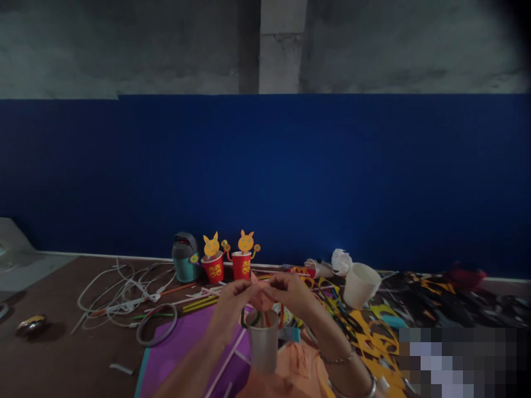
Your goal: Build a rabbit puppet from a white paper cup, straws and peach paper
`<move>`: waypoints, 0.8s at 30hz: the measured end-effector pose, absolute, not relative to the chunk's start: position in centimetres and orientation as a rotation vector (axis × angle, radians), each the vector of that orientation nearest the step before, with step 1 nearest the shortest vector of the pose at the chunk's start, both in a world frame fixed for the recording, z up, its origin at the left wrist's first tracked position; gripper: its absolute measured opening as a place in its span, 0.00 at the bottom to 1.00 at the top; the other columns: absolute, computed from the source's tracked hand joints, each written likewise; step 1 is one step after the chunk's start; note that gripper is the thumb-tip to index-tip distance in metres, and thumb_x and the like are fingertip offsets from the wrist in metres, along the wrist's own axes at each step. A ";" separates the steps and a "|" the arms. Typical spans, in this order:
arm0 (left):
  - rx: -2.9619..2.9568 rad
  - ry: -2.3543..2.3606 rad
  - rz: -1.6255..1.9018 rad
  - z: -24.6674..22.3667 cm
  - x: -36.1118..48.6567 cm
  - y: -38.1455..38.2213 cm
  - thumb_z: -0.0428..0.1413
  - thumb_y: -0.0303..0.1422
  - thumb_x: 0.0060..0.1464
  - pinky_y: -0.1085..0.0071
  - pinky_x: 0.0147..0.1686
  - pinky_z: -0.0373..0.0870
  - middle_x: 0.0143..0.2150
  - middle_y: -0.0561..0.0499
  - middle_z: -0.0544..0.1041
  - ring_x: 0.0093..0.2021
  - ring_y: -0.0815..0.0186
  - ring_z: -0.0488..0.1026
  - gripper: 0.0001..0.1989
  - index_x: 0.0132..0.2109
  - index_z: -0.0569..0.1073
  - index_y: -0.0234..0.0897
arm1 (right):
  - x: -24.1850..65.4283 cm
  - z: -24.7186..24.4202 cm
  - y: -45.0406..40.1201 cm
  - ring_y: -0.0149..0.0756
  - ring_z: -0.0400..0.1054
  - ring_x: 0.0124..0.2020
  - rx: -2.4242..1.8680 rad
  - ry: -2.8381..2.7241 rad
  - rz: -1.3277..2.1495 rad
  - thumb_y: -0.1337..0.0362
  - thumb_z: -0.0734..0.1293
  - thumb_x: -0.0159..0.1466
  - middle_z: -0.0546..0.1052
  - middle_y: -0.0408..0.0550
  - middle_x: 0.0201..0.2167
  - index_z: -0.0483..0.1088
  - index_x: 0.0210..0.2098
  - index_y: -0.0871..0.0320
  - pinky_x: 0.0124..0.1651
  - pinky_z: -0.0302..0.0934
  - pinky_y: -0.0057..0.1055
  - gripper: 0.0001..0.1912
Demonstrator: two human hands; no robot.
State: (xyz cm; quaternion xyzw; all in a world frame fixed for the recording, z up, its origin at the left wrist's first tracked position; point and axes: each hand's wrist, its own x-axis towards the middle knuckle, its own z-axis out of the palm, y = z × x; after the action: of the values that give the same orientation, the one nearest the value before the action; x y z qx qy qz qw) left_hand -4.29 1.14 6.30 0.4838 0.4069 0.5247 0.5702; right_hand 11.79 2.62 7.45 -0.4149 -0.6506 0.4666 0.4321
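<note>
Above a pale cup (264,345), my left hand (235,298) and my right hand (292,293) meet with bent fingers. Both pinch a small orange paper cutout (261,297), with a pointed ear-like tip showing between the fingertips. Green and red bendy stems stick out around the cup's rim, just under my hands. The cup stands upright over purple sheets (186,340) and orange paper (302,365). Behind my hands are two red paper cups (241,266) bearing gold characters, each topped with a yellow-orange cat-like paper head and thin arms.
A teal and grey bottle (185,258) stands by the blue partition (265,177). Tangled white cable (120,301) and a grey tape ring (156,326) lie left. Rightward are a white cup (362,285), crumpled white paper (341,261) and yellow paper scraps (369,342).
</note>
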 end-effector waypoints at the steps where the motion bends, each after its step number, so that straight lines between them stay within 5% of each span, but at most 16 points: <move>1: 1.139 0.960 1.232 6.3 -4.3 1.1 0.63 0.39 0.45 0.73 0.33 0.66 0.26 0.49 0.79 0.28 0.66 0.73 0.12 0.30 0.79 0.33 | 11.8 7.5 2.6 0.30 0.66 0.22 -1.038 -1.628 1.152 0.61 0.69 0.52 0.74 0.41 0.19 0.72 0.22 0.60 0.27 0.59 0.26 0.08; 24: 1.033 1.006 1.334 5.8 -5.2 1.8 0.63 0.40 0.44 0.72 0.32 0.67 0.25 0.50 0.77 0.28 0.66 0.72 0.12 0.28 0.77 0.33 | 12.0 7.3 2.7 0.25 0.58 0.19 -1.086 -1.672 1.138 0.68 0.67 0.52 0.69 0.38 0.16 0.72 0.21 0.60 0.24 0.51 0.23 0.05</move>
State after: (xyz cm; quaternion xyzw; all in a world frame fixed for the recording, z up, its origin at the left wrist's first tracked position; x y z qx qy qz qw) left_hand -5.22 1.79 5.80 0.4374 0.4260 0.5647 0.5552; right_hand 12.01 2.72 7.33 -0.4315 -0.6641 0.4521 0.4103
